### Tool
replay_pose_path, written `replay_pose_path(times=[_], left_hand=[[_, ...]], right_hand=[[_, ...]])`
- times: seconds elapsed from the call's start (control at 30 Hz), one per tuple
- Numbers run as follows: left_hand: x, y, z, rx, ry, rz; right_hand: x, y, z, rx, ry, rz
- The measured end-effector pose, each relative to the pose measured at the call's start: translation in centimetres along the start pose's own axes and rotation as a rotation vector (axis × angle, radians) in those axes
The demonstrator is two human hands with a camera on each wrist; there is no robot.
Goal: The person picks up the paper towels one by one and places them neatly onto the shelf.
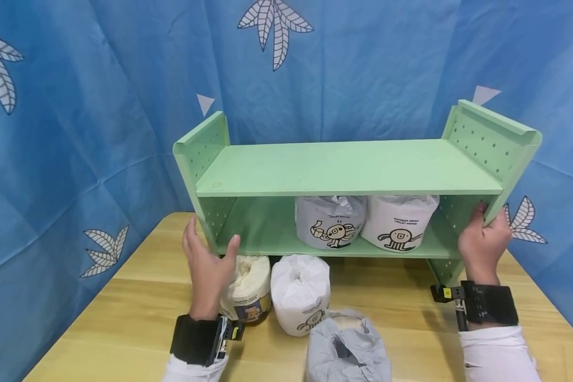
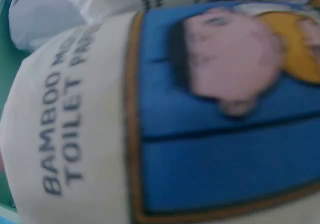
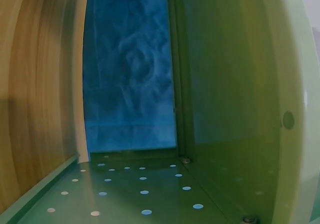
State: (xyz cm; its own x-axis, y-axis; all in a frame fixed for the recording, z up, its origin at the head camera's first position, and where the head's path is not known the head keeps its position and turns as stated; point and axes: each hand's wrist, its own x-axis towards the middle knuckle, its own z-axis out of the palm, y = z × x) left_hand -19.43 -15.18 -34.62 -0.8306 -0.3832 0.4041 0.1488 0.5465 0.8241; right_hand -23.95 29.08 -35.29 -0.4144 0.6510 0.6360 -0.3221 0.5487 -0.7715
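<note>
A pale green two-tier shelf (image 1: 348, 170) stands on the wooden table. My right hand (image 1: 484, 241) grips the front edge of its right side panel, thumb on the inner face. Beside the left side panel is my left hand (image 1: 209, 265), fingers extended and thumb apart, holding nothing; whether it touches the panel I cannot tell. On the middle board sit a grey-wrapped toilet roll (image 1: 331, 228) and a white-wrapped toilet roll (image 1: 401, 223), side by side. A cream toilet roll (image 1: 248, 286), close up in the left wrist view, stands next to my left wrist.
Another white toilet roll (image 1: 300, 297) stands right of the cream one. Nearer the front is a grey-wrapped roll (image 1: 346, 350) with its wrapper torn at the top. The right wrist view shows a perforated side panel (image 3: 125, 201). A blue leaf-print cloth (image 1: 138, 95) hangs behind the table.
</note>
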Motion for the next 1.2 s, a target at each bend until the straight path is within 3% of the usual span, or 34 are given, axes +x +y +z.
replay_pose_path(times=[0.37,0.53,0.73,0.83,0.97,1.2], left_hand=[[-2.2,-1.1,0.1,-0.047,-0.075,-0.052],[-3.4,-1.2,0.6,-0.118,-0.077,-0.082],[-4.8,-1.9,1.3,-0.161,-0.089,-0.043],[-5.5,-2.5,1.5,-0.154,-0.121,-0.088],[-6.3,-3.3,2.2,-0.236,-0.147,-0.167],[-6.5,-4.4,3.1,-0.35,-0.148,-0.152]], right_hand=[[-0.2,0.2,0.1,0.013,0.027,-0.029],[-0.2,0.3,0.1,0.026,0.039,-0.042],[-0.1,0.3,0.2,0.033,0.047,-0.052],[-0.1,0.2,0.2,0.031,0.05,-0.046],[0.0,0.1,0.1,0.029,0.058,-0.036],[-0.1,0.3,0.1,0.036,0.045,-0.008]])
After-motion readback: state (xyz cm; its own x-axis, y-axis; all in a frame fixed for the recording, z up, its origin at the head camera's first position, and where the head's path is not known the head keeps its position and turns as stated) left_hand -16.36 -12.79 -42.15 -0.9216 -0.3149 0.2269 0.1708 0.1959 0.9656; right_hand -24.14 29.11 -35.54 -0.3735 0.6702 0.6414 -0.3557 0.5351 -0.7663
